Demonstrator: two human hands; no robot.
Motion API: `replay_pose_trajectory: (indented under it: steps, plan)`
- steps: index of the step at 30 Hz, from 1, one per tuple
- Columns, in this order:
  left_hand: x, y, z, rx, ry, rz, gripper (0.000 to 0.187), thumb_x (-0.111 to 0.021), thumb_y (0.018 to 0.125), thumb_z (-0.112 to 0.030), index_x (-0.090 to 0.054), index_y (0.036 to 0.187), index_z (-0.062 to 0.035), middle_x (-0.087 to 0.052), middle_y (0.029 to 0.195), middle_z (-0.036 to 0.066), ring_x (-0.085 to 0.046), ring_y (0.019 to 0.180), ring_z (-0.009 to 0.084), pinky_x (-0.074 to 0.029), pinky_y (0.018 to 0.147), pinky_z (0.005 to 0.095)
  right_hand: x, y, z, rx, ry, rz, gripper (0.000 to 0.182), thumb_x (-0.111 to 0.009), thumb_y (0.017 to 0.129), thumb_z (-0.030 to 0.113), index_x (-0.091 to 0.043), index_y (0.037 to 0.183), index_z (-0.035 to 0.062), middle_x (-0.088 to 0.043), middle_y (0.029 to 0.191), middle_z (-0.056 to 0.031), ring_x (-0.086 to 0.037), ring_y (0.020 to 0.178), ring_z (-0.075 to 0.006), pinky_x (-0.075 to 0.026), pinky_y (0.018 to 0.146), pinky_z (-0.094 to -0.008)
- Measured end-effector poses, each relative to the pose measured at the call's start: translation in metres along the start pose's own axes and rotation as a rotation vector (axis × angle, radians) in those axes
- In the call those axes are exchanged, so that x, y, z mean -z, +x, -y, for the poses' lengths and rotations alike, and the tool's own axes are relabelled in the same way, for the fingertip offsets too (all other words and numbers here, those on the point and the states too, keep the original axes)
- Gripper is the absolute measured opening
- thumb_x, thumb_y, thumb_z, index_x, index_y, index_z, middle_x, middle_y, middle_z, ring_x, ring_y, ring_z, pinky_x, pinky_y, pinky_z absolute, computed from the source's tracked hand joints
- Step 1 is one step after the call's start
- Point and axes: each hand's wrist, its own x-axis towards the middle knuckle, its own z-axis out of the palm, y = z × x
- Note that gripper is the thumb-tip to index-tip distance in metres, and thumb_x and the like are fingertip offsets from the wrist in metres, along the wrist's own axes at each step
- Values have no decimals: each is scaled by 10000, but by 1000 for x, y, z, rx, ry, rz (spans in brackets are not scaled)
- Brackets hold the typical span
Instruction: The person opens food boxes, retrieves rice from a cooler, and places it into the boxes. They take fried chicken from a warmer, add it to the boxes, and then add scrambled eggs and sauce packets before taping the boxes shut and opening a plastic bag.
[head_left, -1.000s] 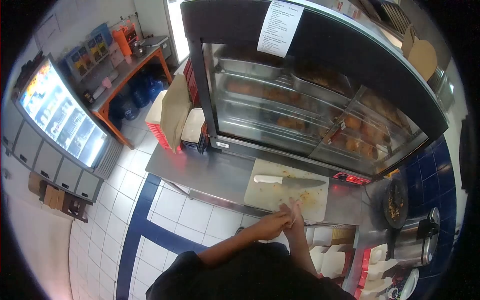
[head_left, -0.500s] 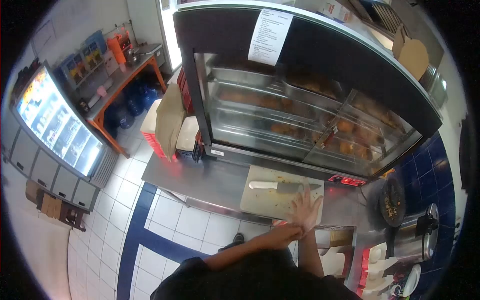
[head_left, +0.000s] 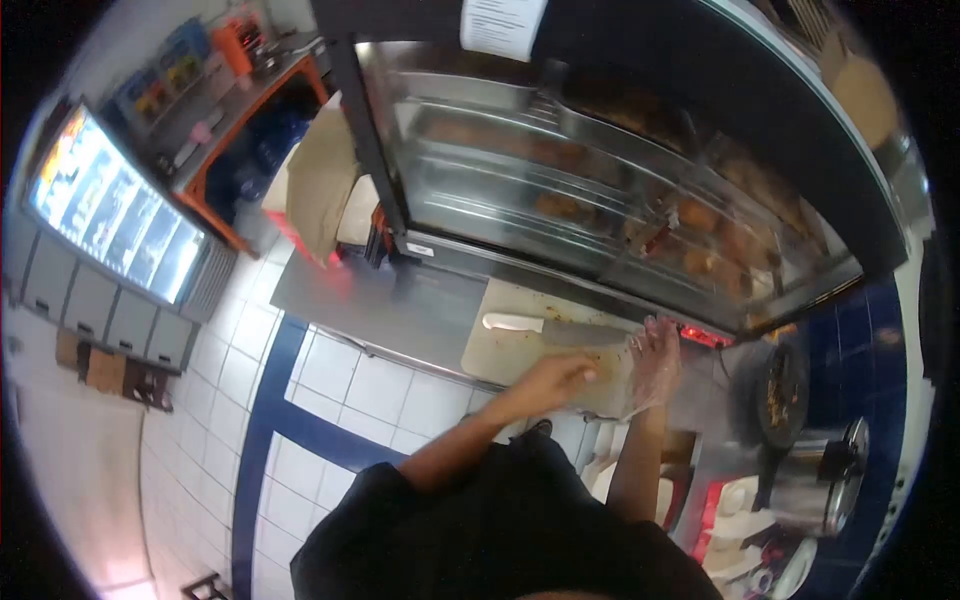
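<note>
My left hand [head_left: 550,385] is bare, its fingers loosely curled over the front edge of the white cutting board [head_left: 485,350], with nothing visible in it. To its right, my right hand [head_left: 655,365] wears a clear plastic glove, its fingers extended beside the board's right end. The glove's loose cuff hangs near the wrist. A knife with a white handle [head_left: 513,322] lies across the board, blade pointing right, and neither hand touches it. Small crumbs dot the board.
A glass display cabinet [head_left: 480,240] with food trays stands behind the board. Boxes and brown paper [head_left: 322,190] are stacked left. At right are a dark stone mortar [head_left: 778,395], a metal pot [head_left: 815,485] and red-and-white boxes [head_left: 735,500]. A lit fridge [head_left: 115,210] stands far left.
My left hand has let go of the glove at my right wrist and moved left. My right hand has moved right and up, off the board. The view has shifted.
</note>
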Motion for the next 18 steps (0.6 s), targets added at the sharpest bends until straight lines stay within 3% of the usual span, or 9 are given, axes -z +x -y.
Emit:
replay_pose_trajectory:
  steps: [2, 3, 5, 7, 8, 10, 14, 16, 18]
  plan:
    - [32, 15, 10, 45, -90, -221, 213, -613, 945, -140, -622, 1129, -34, -681, 1036, 129, -675, 939, 237, -517, 828, 354, -1, 2, 5, -13, -7, -26, 552, -628, 931, 460, -492, 1378, 165, -518, 1318, -67, -475, 1188, -213, -378, 1014, -419]
    - [60, 30, -11, 84, 5, -344, 207, -603, 963, -139, -612, 1132, -19, -667, 955, 115, -659, 865, 183, -518, 785, 334, 5, 3, 1, -44, 3, -6, 521, -640, 927, 443, -510, 1346, 160, -539, 1276, -61, -494, 1150, -214, -384, 1007, -420]
    - [115, 67, -40, -187, -15, -657, 262, -557, 1013, -203, -567, 1209, -28, -640, 958, 61, -614, 895, 153, -495, 806, 329, 18, 0, -14, -68, 19, 13, 491, -652, 923, 426, -528, 1314, 155, -560, 1235, -55, -512, 1112, -216, -391, 999, -421]
    - [171, 99, -91, -397, 85, -888, 325, -576, 997, -155, -501, 1285, -27, -644, 1109, 82, -591, 948, 137, -474, 833, 273, 32, -1, -32, -115, 47, -72, 432, -646, 926, 429, -555, 1240, 148, -578, 1159, -49, -534, 1034, -207, -412, 968, -418]
    - [202, 115, -98, -566, 208, -914, 426, -602, 980, -153, -451, 1350, -7, -634, 1166, 97, -589, 1005, 142, -475, 825, 259, 33, -6, -34, -112, 47, -73, 432, -646, 926, 429, -555, 1240, 148, -578, 1159, -49, -534, 1034, -207, -412, 968, -418]
    - [238, 134, -133, -658, 245, -940, 409, -639, 956, -158, -525, 1310, 13, -674, 1115, 99, -604, 999, 140, -486, 832, 260, 30, -32, -34, -147, -24, -120, 498, -605, 950, 425, -520, 1318, 100, -572, 1170, -100, -537, 1101, -238, -429, 970, -438]
    - [266, 151, -166, -648, 134, -727, 348, -665, 934, -189, -612, 1194, 36, -676, 1070, 88, -603, 916, 127, -471, 813, 254, 41, -63, -37, -121, -32, -66, 509, -603, 949, 432, -519, 1322, 96, -573, 1178, -90, -530, 1120, -242, -415, 986, -442]
    - [265, 149, -176, -596, 252, -631, 281, -695, 917, -210, -688, 1080, 18, -692, 992, 67, -597, 864, 88, -474, 768, 239, 44, -76, -38, -111, 7, -53, 515, -608, 946, 431, -519, 1320, 88, -562, 1198, -90, -507, 1134, -250, -415, 972, -442]
    - [264, 147, -183, -597, 315, -617, 275, -698, 916, -214, -696, 1078, 9, -695, 939, 58, -598, 819, 84, -478, 745, 239, 48, -84, -43, -96, 34, -91, 503, -609, 946, 426, -527, 1310, 88, -564, 1183, -81, -516, 1107, -242, -419, 956, -436]
